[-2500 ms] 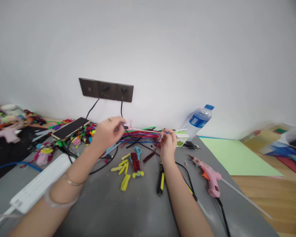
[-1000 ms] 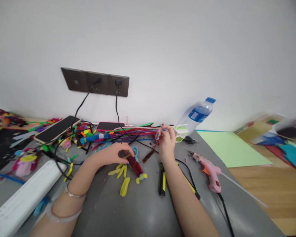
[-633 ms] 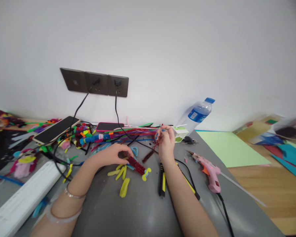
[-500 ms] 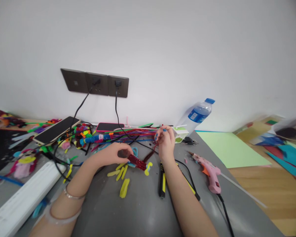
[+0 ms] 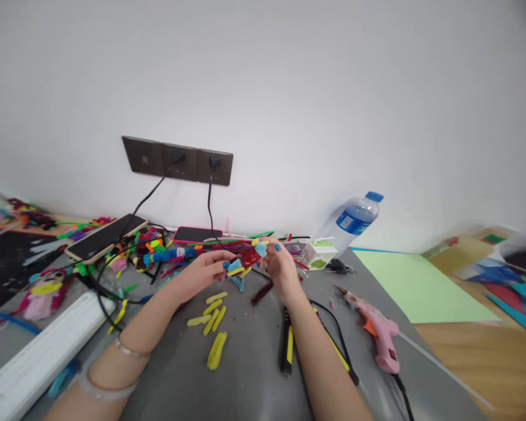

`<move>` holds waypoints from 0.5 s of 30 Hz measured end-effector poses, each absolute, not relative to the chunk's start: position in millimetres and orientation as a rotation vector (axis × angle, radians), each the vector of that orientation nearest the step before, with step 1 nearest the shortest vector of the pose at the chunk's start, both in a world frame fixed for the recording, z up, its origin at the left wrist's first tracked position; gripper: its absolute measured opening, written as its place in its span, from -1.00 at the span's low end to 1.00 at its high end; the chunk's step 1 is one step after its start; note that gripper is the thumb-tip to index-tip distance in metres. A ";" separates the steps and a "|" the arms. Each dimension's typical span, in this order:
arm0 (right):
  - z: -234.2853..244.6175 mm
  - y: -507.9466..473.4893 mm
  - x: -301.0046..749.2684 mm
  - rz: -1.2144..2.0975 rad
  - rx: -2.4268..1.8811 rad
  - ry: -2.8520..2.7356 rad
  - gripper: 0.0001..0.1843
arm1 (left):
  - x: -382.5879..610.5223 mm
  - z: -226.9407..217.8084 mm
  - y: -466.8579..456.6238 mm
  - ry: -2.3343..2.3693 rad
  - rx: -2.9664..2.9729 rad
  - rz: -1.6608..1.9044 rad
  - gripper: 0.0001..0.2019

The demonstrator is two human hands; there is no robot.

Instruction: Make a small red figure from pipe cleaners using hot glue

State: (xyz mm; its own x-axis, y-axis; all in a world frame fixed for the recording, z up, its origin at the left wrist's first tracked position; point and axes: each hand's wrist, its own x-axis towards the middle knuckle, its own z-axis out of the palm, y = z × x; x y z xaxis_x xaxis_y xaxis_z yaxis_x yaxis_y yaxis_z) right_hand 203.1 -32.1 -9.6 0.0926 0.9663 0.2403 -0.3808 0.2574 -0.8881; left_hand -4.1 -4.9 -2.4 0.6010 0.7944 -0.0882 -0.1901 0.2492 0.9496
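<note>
At twelve o'clock, raised above the smooth grey table (image 5: pixel 254 380), a small red, yellow and light-blue fuzzy pipe-cleaner piece (image 5: pixel 249 258) is held between the left hand (image 5: pixel 201 273), pinched narrow on its nine o'clock end, and the right hand (image 5: pixel 282 271), curled round its three o'clock end. The step in hand looks like shaping or adjusting it, and the next move seems to call for a light, steady grip, with short fuzzy yellow strips (image 5: pixel 211 323) at seven o'clock from it

head cam: is looking forward and down from wearer's head
wall (image 5: pixel 280 99): is filling upper half
desk (image 5: pixel 249 374): is spreading below, near
left hand (image 5: pixel 204 270), right hand (image 5: pixel 281 272): are showing near, mid-frame
</note>
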 end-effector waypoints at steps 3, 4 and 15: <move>-8.9 -36.7 198.0 1.301 -0.705 -1.160 -0.44 | -4.7 -4.5 -5.4 0.607 0.993 0.791 -0.57; -8.7 -38.2 196.5 1.330 -0.687 -1.218 -0.43 | -5.3 -4.8 -5.4 0.609 0.968 0.806 -0.59; -9.2 -35.0 192.7 1.233 -0.687 -1.251 -0.62 | -6.6 -8.4 -8.7 0.625 0.962 0.808 -0.67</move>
State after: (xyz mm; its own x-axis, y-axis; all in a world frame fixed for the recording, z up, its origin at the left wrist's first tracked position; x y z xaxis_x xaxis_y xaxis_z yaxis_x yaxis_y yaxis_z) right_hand 192.7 -35.0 -9.2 -0.1362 0.9380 0.3187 -0.3049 0.2664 -0.9144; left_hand -6.6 -8.7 -8.4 0.5583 0.8223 -0.1102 -0.3131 0.3318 0.8899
